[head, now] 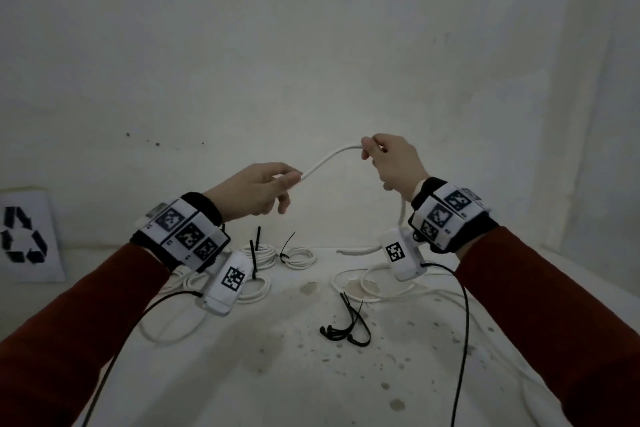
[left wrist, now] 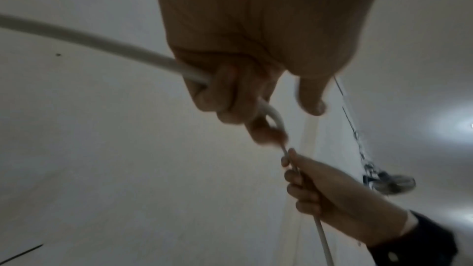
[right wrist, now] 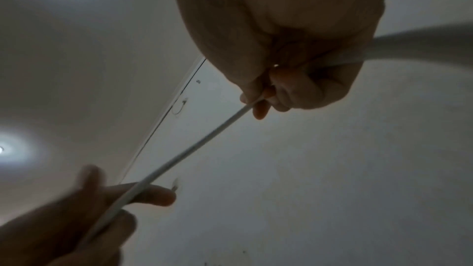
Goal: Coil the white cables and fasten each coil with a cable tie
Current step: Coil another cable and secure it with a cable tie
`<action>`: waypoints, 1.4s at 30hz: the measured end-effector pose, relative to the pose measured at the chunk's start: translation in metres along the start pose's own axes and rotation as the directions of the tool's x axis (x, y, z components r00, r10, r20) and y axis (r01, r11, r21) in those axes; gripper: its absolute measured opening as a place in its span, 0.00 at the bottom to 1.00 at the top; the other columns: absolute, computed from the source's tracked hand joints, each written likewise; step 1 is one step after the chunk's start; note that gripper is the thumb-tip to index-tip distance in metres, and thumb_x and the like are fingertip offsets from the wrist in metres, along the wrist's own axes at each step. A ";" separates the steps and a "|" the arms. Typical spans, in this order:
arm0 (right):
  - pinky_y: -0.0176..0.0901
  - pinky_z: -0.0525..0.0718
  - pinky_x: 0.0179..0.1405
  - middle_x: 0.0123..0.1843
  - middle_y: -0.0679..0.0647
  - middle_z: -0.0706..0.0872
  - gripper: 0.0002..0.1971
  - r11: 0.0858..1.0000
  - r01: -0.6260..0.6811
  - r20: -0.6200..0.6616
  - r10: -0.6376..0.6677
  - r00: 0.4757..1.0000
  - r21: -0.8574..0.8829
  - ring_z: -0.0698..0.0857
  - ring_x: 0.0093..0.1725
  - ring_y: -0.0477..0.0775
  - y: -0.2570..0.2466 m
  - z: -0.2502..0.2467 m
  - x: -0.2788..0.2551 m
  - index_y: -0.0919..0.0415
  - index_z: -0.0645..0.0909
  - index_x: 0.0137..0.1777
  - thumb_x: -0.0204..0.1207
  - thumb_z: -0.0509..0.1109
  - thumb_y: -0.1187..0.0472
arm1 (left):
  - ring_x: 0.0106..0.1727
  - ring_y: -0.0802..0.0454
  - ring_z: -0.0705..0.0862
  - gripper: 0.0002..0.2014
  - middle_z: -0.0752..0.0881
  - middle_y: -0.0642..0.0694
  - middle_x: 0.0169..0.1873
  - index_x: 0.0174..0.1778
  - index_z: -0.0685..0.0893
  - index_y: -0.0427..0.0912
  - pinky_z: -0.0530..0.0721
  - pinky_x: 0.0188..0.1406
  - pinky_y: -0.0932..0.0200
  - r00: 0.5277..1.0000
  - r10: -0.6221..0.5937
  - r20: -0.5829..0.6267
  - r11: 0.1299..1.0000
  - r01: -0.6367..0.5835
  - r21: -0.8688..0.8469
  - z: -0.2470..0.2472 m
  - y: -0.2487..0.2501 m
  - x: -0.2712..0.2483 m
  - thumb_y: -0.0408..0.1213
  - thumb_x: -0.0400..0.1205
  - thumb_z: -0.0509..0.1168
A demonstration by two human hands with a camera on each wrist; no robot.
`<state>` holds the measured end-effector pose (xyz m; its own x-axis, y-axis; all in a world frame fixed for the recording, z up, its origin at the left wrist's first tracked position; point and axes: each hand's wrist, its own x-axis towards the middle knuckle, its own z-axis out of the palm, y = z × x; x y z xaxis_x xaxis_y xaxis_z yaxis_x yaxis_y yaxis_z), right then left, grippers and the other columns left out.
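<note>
The left hand [head: 256,189] pinches a white cable [head: 329,158] lifted above the table [head: 277,374], and the right hand [head: 391,163] grips it further along. The stretch between both grips arches upward; beyond the right grip it drops to the table, near loose black cable ties [head: 349,326].

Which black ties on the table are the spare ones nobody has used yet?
Look at the white table, in front between the two arms. A loose bunch of black cable ties lies there flat. Unlike the ties farther back, these wrap no coil.
</note>
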<state>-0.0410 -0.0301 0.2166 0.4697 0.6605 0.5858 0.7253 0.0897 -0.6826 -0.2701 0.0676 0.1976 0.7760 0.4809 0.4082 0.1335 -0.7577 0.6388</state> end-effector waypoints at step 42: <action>0.41 0.83 0.38 0.36 0.48 0.87 0.08 0.897 0.435 0.478 -0.348 0.807 -0.083 0.84 0.31 0.45 0.007 0.017 -0.065 0.58 0.80 0.51 0.84 0.58 0.65 | 0.21 0.48 0.81 0.19 0.84 0.55 0.28 0.41 0.84 0.51 0.57 0.19 0.68 0.821 0.569 0.044 0.353 -0.292 0.889 0.024 0.002 -0.023 0.53 0.82 0.49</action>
<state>-0.0751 -0.0601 0.1665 -0.1137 0.8578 0.5012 0.8962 0.3063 -0.3209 -0.2729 0.0439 0.1739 0.7402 -0.0559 0.6700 0.3681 -0.8003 -0.4734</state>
